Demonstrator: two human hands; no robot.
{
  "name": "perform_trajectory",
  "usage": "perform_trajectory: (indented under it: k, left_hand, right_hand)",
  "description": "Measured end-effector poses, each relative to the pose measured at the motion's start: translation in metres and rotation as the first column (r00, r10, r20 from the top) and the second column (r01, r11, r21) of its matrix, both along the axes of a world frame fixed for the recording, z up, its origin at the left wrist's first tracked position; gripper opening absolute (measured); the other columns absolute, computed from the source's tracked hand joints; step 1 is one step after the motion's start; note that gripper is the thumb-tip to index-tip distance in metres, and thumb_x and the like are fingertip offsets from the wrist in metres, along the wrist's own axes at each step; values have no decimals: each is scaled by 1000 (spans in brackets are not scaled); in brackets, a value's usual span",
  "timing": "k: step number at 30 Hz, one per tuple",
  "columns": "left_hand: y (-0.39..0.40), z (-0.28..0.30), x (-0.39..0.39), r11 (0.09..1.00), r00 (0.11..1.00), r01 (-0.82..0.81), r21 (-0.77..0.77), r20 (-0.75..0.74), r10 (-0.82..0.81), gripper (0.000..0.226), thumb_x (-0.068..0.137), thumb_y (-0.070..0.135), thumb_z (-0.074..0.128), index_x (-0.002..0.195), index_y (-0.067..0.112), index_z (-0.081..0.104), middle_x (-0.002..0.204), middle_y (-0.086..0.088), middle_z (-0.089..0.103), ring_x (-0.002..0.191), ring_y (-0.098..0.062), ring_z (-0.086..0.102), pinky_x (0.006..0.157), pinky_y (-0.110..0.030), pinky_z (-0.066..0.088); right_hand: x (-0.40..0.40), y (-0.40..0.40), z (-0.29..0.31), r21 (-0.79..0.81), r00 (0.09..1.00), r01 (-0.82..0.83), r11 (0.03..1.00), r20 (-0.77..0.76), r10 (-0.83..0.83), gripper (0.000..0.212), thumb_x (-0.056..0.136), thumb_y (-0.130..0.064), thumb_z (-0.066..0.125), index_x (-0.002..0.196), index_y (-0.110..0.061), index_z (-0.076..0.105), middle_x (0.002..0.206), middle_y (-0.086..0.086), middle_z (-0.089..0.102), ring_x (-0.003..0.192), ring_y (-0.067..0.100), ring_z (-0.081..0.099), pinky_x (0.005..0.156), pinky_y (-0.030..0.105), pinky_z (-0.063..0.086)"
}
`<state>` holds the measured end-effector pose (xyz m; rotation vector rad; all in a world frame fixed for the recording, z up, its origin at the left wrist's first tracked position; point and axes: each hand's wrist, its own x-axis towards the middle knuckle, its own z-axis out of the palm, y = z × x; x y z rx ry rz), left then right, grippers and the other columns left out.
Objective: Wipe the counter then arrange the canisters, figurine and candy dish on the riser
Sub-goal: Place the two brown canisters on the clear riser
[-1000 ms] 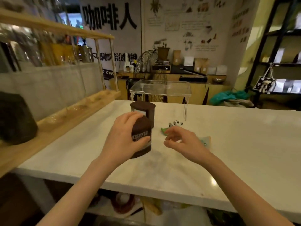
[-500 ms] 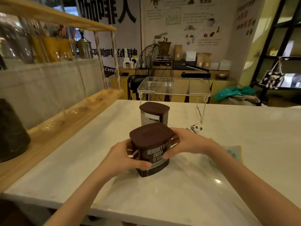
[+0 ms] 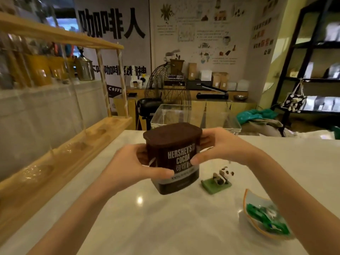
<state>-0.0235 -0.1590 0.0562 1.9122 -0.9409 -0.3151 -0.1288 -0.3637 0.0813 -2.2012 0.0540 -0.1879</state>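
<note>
Canister [image 3: 173, 157] up off the counter [image 3: 165, 223], a dark brown tub with rounded corners and a matte brown lid, white lettering across its front. Left hand [image 3: 128, 166] wraps its left side, thumb pressed along the lower label; right hand [image 3: 220, 146] clamps the right side, thumb on the front, fingers curled behind. Both grips closed firm on it. Below and just right, the panda figurine [image 3: 221, 176] sits on its green square base. Nearer the right forearm, a glossy candy dish [image 3: 257, 227] with an orange rim holds green wrappers. Behind the tub, the clear acrylic riser [image 3: 195, 115] stands on pale polished stone.
</note>
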Motion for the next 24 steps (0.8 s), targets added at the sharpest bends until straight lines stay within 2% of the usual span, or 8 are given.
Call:
perform_trajectory:
  k: [2, 3, 5, 7, 10, 14, 18, 24]
  left_hand:
    - [-9, 18, 11, 997, 1000, -6, -75, 8, 7, 41, 50, 27, 84, 73, 45, 56, 60, 35, 65, 65, 21, 59, 50, -4, 45]
    - [-15, 27, 16, 994, 1000, -13, -112, 11, 14, 42, 50, 26, 85, 76, 44, 57, 63, 31, 66, 66, 19, 61, 49, -3, 46]
    - [-28, 43, 28, 983, 999, -39, -182, 22, 43, 50, 44, 30, 85, 89, 36, 63, 78, 22, 69, 76, 8, 65, 57, -8, 51]
    - [-45, 55, 43, 968, 995, -75, -241, 39, 87, 68, 38, 38, 82, 103, 20, 67, 88, 12, 70, 85, -1, 66, 67, -18, 55]
    - [-75, 63, 70, 942, 979, -178, -283, 49, 200, 63, 49, 34, 85, 106, 13, 66, 90, 6, 70, 84, -7, 66, 70, -26, 57]
    - [-115, 58, 101, 904, 937, -304, -301, 79, 341, 68, 45, 46, 83, 103, 13, 68, 99, -3, 73, 90, -16, 67, 80, -38, 58]
    - [-149, 47, 116, 890, 886, -374, -261, 184, 426, 58, 54, 45, 81, 99, 11, 69, 95, -3, 74, 79, -9, 62, 66, -22, 50]
    - [-174, 30, 139, 884, 847, -420, -205, 260, 463, 60, 56, 52, 78, 95, 9, 67, 91, -5, 73, 80, -14, 64, 62, -24, 49]
  right_hand:
    - [10, -9, 15, 48, 998, 23, 999, 56, -26, 41, 65, -7, 77, 97, -31, 65, 91, -11, 74, 89, 4, 69, 72, 17, 57]
    - [16, -14, 22, 72, 995, 40, 997, 89, -46, 41, 65, -6, 77, 96, -31, 64, 91, -11, 74, 89, 4, 69, 73, 18, 57]
    - [31, -23, 34, 107, 981, 92, 990, 158, -108, 40, 66, -9, 76, 100, -26, 64, 96, -7, 73, 90, 7, 70, 75, 22, 58]
    - [48, -33, 43, 143, 960, 150, 978, 217, -179, 38, 68, -14, 75, 104, -20, 64, 97, -6, 72, 86, 5, 70, 70, 21, 58]
    - [76, -46, 50, 193, 929, 203, 960, 273, -251, 36, 75, -18, 71, 109, -17, 61, 94, -9, 70, 78, -1, 69, 59, 13, 55]
    - [113, -64, 45, 194, 912, 262, 945, 272, -308, 42, 84, -20, 61, 125, -17, 51, 96, -8, 65, 87, 3, 62, 68, 17, 51]
    - [146, -82, 30, 222, 899, 335, 915, 216, -382, 42, 90, -13, 53, 131, -10, 44, 123, 10, 60, 103, 17, 58, 79, 22, 48]
    - [181, -101, 12, 236, 874, 430, 872, 136, -467, 35, 92, -14, 49, 125, -4, 45, 127, 16, 57, 110, 23, 57, 98, 40, 47]
